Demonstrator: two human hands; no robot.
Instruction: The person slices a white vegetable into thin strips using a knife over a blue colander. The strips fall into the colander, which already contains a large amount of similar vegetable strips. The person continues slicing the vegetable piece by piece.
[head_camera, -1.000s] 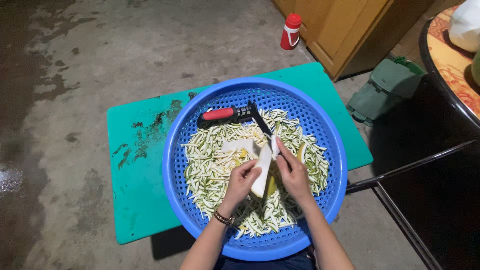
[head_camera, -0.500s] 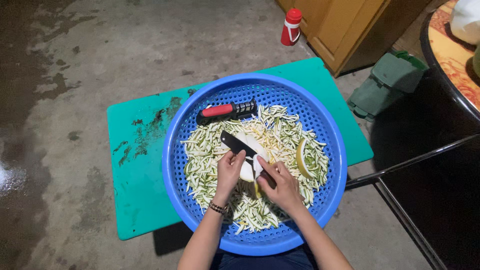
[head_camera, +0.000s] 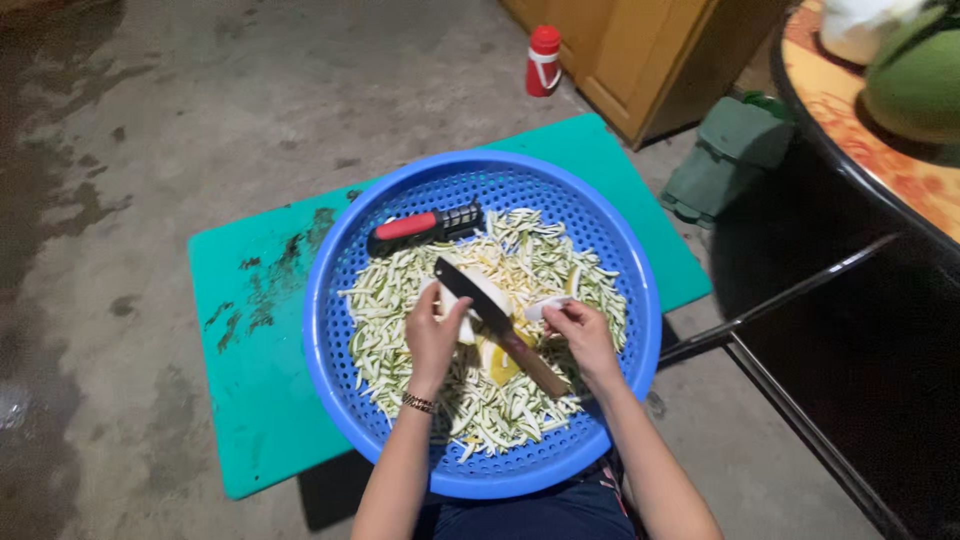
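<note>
While the head camera looks down, a round blue perforated basket (head_camera: 335, 400) sits on a green board (head_camera: 250, 400) on a stained concrete floor (head_camera: 150, 120); pale green-and-white shreds (head_camera: 385, 300) cover the basket's bottom. Near its middle the left hand (head_camera: 432, 340) curls its fingers round a pale piece of fruit (head_camera: 487, 290), pressing it against the shreds; the right hand (head_camera: 585, 335) is closed, though I cannot tell whether it grips the knife (head_camera: 495, 320), whose dark blade lies slanted over the fruit and whose wooden handle points toward the right wrist. A red-and-black peeler (head_camera: 425, 225) lies untouched at the basket's far side. Beyond the board stand a red bottle (head_camera: 543, 60), a wooden cabinet (head_camera: 640, 60) and a green box (head_camera: 725, 160); a table edge (head_camera: 850, 130) shows at right.
</note>
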